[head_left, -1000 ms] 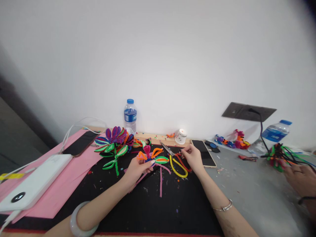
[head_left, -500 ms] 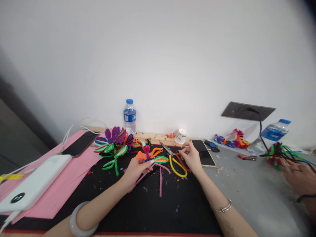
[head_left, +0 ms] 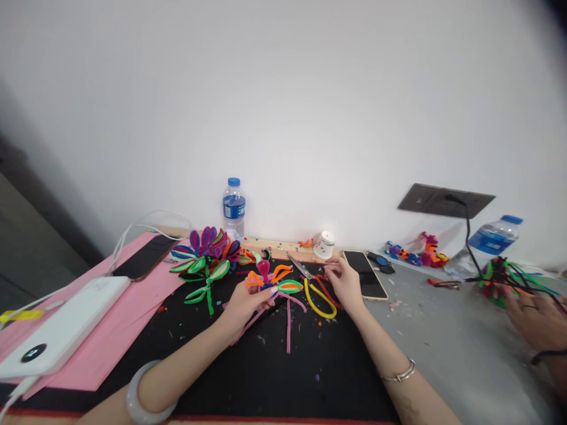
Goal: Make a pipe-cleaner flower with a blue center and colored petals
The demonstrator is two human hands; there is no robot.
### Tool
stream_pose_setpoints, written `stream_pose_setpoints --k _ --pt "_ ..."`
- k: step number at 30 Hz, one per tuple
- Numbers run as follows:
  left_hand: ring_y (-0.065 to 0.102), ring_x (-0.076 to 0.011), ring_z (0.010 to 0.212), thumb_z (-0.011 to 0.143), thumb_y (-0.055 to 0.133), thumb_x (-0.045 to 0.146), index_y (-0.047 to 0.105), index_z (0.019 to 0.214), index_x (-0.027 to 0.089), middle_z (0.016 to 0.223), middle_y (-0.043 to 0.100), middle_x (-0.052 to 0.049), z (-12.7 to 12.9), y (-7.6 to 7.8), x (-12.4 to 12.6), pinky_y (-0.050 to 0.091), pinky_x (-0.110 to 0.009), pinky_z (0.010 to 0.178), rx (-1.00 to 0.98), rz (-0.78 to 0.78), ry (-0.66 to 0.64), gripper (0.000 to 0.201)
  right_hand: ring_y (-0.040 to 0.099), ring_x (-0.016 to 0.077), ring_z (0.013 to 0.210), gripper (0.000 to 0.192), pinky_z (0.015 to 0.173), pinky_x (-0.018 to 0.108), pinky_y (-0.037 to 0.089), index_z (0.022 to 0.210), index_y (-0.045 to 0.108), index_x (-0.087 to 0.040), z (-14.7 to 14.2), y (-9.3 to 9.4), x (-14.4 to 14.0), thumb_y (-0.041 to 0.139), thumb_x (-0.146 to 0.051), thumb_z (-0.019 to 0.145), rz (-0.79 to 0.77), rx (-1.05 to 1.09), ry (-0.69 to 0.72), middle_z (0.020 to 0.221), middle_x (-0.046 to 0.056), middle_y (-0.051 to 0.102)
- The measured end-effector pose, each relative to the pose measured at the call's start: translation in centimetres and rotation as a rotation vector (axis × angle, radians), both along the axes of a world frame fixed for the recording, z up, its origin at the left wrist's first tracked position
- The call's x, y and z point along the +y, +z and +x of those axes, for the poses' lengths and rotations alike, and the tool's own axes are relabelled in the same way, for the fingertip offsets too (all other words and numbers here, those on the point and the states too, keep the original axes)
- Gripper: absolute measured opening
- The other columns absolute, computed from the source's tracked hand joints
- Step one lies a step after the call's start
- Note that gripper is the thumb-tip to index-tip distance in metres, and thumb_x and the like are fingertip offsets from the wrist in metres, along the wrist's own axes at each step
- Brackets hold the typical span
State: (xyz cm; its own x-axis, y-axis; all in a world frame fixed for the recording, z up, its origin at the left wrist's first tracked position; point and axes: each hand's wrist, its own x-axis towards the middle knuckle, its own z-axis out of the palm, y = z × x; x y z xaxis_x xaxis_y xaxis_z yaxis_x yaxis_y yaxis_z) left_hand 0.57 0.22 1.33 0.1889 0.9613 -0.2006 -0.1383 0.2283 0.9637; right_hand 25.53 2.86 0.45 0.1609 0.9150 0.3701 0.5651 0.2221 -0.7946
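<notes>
L hand [head_left: 241, 306]: grip clamped on the pipe-cleaner flower [head_left: 266, 286], approx. mid-bench, thumb at its centre, petals fanned up & out to the R. R hand [head_left: 345, 283]: fingertips bunched, too small to tell if grip's clamped on anything. Flower lies L of R hand, w/ scissors [head_left: 306, 288] between, on black mat [head_left: 283, 383]; scissors' long axis oblique, blades far L, loops near R. R hand's nearer the scissors, just beside. Pink strips [head_left: 289, 330] below flower. Further out: phone [head_left: 365, 275] R of R hand, paper cup [head_left: 324, 245] behind, co-worker's hand [head_left: 535, 321] far R.
</notes>
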Motion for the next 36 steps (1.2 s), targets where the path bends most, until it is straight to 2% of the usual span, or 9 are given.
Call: stream_pose_setpoints --k 3,7,12,14,18,22,28,36 --pt "0.055 -0.0104 0.050 0.058 0.072 0.033 0.058 0.063 0.012 0.054 0.059 0.000 0.04 0.11 -0.06 0.042 -0.020 0.049 -0.001 -0.001 0.001 0.026 0.059 0.0207 0.100 0.030 0.088 0.037 0.042 0.104 0.052 -0.017 -0.01 -0.08 0.10 0.048 -0.020 0.074 0.025 0.030 0.044 0.100 0.009 0.066" --pt "0.054 -0.0096 0.049 0.058 0.072 0.032 0.058 0.062 0.012 0.054 0.059 0.000 0.08 0.23 -0.13 0.042 -0.020 0.050 -0.014 -0.007 0.000 0.025 0.056 0.0202 0.105 0.034 0.091 0.036 0.040 0.111 0.052 -0.016 0.05 -0.09 0.17 0.045 -0.023 0.078 0.043 0.080 0.055 0.109 0.011 0.062" --pt "0.054 -0.0093 0.049 0.059 0.072 0.032 0.057 0.063 0.012 0.053 0.059 0.000 0.05 0.12 -0.08 0.041 -0.019 0.049 -0.015 -0.007 -0.003 0.025 0.062 0.0210 0.084 0.033 0.074 0.033 0.047 0.107 0.057 -0.016 0.31 0.01 0.05 0.042 -0.033 0.082 0.002 0.049 -0.031 0.095 0.009 0.067" --pt "0.054 -0.0086 0.049 0.060 0.071 0.032 0.058 0.063 0.011 0.054 0.059 0.000 0.03 0.10 -0.08 0.041 -0.018 0.049 -0.012 -0.002 -0.010 0.025 0.061 0.0210 0.082 0.034 0.072 0.032 0.047 0.105 0.058 -0.016 0.35 0.04 0.05 0.042 -0.036 0.082 -0.007 0.077 -0.046 0.091 0.008 0.067" --pt "0.053 -0.0081 0.049 0.061 0.071 0.033 0.057 0.063 0.011 0.054 0.059 0.000 0.01 0.10 -0.08 0.041 -0.018 0.049 -0.009 0.009 -0.008 0.026 0.060 0.0220 0.086 0.032 0.076 0.033 0.045 0.098 0.059 -0.016 0.37 -0.01 0.21 0.044 -0.039 0.082 -0.007 0.219 0.013 0.089 0.009 0.067" --pt "0.052 -0.0074 0.049 0.061 0.071 0.033 0.057 0.064 0.011 0.054 0.059 0.000 0.02 0.11 -0.05 0.040 -0.017 0.048 0.003 0.006 -0.016 0.026 0.060 0.0199 0.075 0.030 0.068 0.031 0.045 0.090 0.059 -0.016 0.41 -0.13 0.41 0.046 -0.041 0.081 -0.020 0.297 0.056 0.081 0.009 0.067" --pt "0.052 -0.0072 0.048 0.061 0.071 0.033 0.057 0.063 0.011 0.053 0.059 0.000 0.08 0.24 -0.14 0.040 -0.016 0.047 0.008 0.003 -0.005 0.026 0.054 0.0149 0.061 0.029 0.057 0.026 0.043 0.086 0.057 -0.015 0.34 -0.13 0.47 0.051 -0.042 0.078 -0.009 0.344 0.075 0.073 0.006 0.064" --pt "0.053 -0.0081 0.049 0.062 0.070 0.033 0.057 0.065 0.011 0.054 0.059 0.000 -0.04 -0.25 0.00 0.041 -0.017 0.048 0.003 0.026 -0.014 0.026 0.039 0.0077 0.045 0.026 0.040 0.020 0.030 0.090 0.055 -0.016 0.37 -0.09 0.45 0.055 -0.036 0.074 -0.031 0.390 0.044 0.065 0.000 0.054"
